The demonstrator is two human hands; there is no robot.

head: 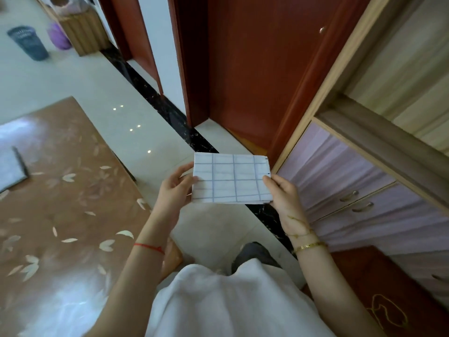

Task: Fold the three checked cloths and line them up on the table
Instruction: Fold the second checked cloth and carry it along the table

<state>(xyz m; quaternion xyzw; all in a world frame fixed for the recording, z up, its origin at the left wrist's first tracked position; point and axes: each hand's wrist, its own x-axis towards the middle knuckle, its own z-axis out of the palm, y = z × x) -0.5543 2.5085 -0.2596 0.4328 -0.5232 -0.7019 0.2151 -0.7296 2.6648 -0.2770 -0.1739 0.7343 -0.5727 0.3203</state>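
A white cloth with blue checks, folded into a small flat rectangle, is held in the air over the floor, to the right of the table. My left hand grips its left edge and my right hand grips its right edge. The glossy brown table with a leaf pattern fills the lower left. A pale folded item lies at the table's far left edge; I cannot tell if it is one of the cloths.
A red-brown door stands ahead. A cabinet with lilac drawers is on the right, a red mat below it. A dark waste bin and a purple object stand at the far left.
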